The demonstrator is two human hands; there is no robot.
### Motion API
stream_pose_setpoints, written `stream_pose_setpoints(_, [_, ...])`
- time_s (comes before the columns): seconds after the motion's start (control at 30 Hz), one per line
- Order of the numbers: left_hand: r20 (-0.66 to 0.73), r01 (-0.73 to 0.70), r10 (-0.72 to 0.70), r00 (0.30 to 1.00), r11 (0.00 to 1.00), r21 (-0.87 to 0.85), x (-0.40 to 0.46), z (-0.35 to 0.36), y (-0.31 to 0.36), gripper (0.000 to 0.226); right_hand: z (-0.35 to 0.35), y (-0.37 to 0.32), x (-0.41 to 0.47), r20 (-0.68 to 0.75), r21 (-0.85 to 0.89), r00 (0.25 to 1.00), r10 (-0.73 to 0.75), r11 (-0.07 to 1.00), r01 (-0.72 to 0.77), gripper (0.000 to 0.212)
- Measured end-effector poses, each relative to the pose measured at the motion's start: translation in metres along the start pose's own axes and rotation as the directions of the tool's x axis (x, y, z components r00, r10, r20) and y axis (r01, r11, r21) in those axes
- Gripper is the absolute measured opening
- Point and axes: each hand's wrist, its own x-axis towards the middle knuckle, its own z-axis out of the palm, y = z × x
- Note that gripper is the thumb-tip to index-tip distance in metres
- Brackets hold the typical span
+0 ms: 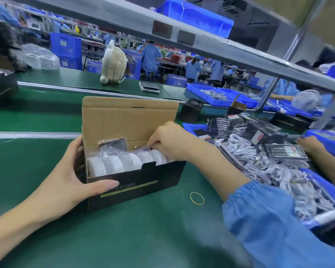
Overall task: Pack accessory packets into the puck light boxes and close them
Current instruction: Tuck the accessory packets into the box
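Pinching clear plastic at the far right corner of an open box (132, 182), the worker's right hand (170, 142) has its grip curled tight on what looks like an accessory packet (112, 147) being tucked behind a row of white puck lights (124, 161). That packet stands upright between the lights and the back wall of the box, likely because the only spare room is there.

At the left end, the left hand (79, 176) braces the carton, fingers straight along the near face and thumb at the corner, its grip wide and flat rather than closed; this probably keeps the box from sliding on the green surface (143, 229) while the other hand pushes in. Its brown lid flap (128, 117) stands fully raised at the far side, leaving the top clear for loading; closing is not yet begun.

To the right, blue trays (329, 182) heaped with white cables and dark packets (284, 151) sit within easy reach, evidently the supply. Another person's hand (309, 144) rests among them. A yellow rubber band (196, 198) lies just near of the box, and a cream desk fan (113, 63) stands at the far side.
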Motion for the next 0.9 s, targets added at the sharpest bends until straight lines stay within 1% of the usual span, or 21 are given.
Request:
stream_pose_setpoints(0.03, [-0.008, -0.016, 0.016, 1.000, 1.000, 0.015, 0.001, 0.001, -0.002, 0.102, -0.001, 0.001, -0.004, -0.018, 0.053, 1.000, -0.025, 0.998, 0.026, 0.029])
stream_pose_setpoints(0.07, [-0.009, -0.033, 0.034, 0.999, 0.999, 0.028, 0.001, 0.002, -0.003, 0.100, -0.001, 0.000, -0.008, -0.068, 0.144, 0.997, -0.029, 0.989, 0.039, 0.028])
stream_pose_setpoints(0.13, [-0.007, -0.065, 0.065, 0.998, 0.997, 0.044, 0.003, 0.001, -0.005, 0.100, -0.003, -0.011, -0.013, -0.217, 0.351, 0.976, -0.027, 0.931, 0.104, 0.026])
stream_pose_setpoints(0.17, [0.002, -0.077, 0.077, 0.997, 0.996, 0.045, 0.003, 0.000, -0.006, 0.102, -0.005, -0.023, -0.012, -0.259, 0.410, 0.965, -0.038, 0.901, 0.145, 0.025])
stream_pose_setpoints(0.2, [0.016, -0.083, 0.082, 0.996, 0.996, 0.042, 0.004, -0.002, -0.007, 0.104, -0.007, -0.036, -0.007, -0.272, 0.438, 0.960, -0.060, 0.881, 0.179, 0.025])
stream_pose_setpoints(0.3, [0.022, -0.081, 0.080, 0.997, 0.996, 0.046, 0.005, -0.006, -0.009, 0.112, -0.011, -0.063, 0.007, -0.280, 0.449, 0.954, -0.111, 0.863, 0.232, 0.028])
stream_pose_setpoints(0.37, [0.005, -0.087, 0.087, 0.996, 0.995, 0.052, 0.006, -0.007, -0.010, 0.113, -0.011, -0.062, 0.008, -0.283, 0.481, 0.953, -0.106, 0.844, 0.237, 0.038])
stream_pose_setpoints(0.4, [0.005, -0.092, 0.092, 0.996, 0.995, 0.047, 0.006, -0.008, -0.012, 0.113, -0.009, -0.057, 0.008, -0.254, 0.529, 0.962, -0.099, 0.818, 0.224, 0.035])
stream_pose_setpoints(0.47, [0.015, -0.100, 0.099, 0.995, 0.995, 0.032, 0.006, -0.007, -0.013, 0.113, -0.003, -0.051, 0.006, -0.194, 0.642, 0.979, -0.064, 0.746, 0.176, 0.017])
stream_pose_setpoints(0.53, [0.032, -0.089, 0.088, 0.996, 0.996, 0.027, 0.007, -0.005, -0.010, 0.112, 0.001, -0.051, 0.004, -0.202, 0.705, 0.979, -0.012, 0.692, 0.154, 0.025])
stream_pose_setpoints(0.57, [0.042, -0.085, 0.084, 0.996, 0.996, 0.024, 0.007, -0.004, -0.008, 0.111, 0.002, -0.054, 0.006, -0.215, 0.710, 0.977, 0.010, 0.688, 0.149, 0.030])
stream_pose_setpoints(0.63, [0.056, -0.090, 0.089, 0.994, 0.996, 0.015, 0.007, -0.003, -0.007, 0.110, 0.002, -0.060, 0.009, -0.218, 0.673, 0.976, 0.011, 0.726, 0.142, 0.034])
stream_pose_setpoints(0.7, [0.056, -0.082, 0.081, 0.995, 0.997, 0.003, 0.005, -0.001, -0.006, 0.109, 0.000, -0.064, 0.013, -0.199, 0.630, 0.980, -0.006, 0.765, 0.133, 0.029])
stream_pose_setpoints(0.77, [0.043, -0.063, 0.063, 0.997, 0.998, 0.007, 0.002, 0.001, -0.005, 0.111, 0.002, -0.072, 0.016, -0.234, 0.523, 0.972, 0.011, 0.844, 0.116, 0.023])
stream_pose_setpoints(0.83, [0.007, -0.046, 0.046, 0.999, 0.999, 0.026, 0.001, 0.002, -0.003, 0.103, 0.007, -0.084, 0.015, -0.272, 0.375, 0.962, 0.031, 0.924, 0.076, 0.023])
stream_pose_setpoints(0.87, [-0.005, -0.034, 0.034, 0.999, 0.999, 0.030, 0.001, 0.002, -0.002, 0.101, 0.010, -0.088, 0.014, -0.278, 0.344, 0.960, 0.035, 0.937, 0.065, 0.024])
stream_pose_setpoints(0.9, [-0.011, -0.024, 0.024, 1.000, 0.999, 0.023, 0.001, 0.002, -0.001, 0.101, 0.010, -0.089, 0.013, -0.264, 0.359, 0.963, 0.046, 0.932, 0.054, 0.024])
